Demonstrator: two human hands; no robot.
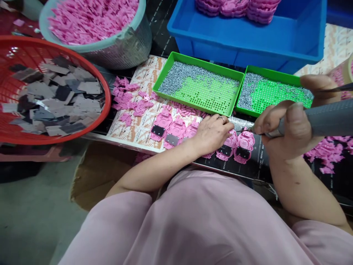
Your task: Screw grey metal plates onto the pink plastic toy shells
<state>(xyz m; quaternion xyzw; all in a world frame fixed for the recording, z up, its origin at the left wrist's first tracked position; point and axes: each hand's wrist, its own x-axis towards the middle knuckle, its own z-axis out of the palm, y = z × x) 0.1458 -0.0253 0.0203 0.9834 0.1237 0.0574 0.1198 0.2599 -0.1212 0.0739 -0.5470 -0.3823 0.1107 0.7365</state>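
My right hand point(286, 127) is wrapped round a grey electric screwdriver point(322, 119), whose tip points left at a pink plastic shell point(244, 145) on the bench. My left hand point(212, 132) lies palm down over the row of pink shells, fingers curled onto the one beside the tip. More pink shells with dark metal plates point(165, 129) lie to its left.
Two green trays of small screws point(200, 86) point(271, 92) stand behind the shells. A blue crate point(248, 40) of pink parts is at the back. A grey basket of pink pieces point(96, 25) and a red basket of metal plates point(49, 92) stand left. Loose pink bits point(129, 97) litter the bench.
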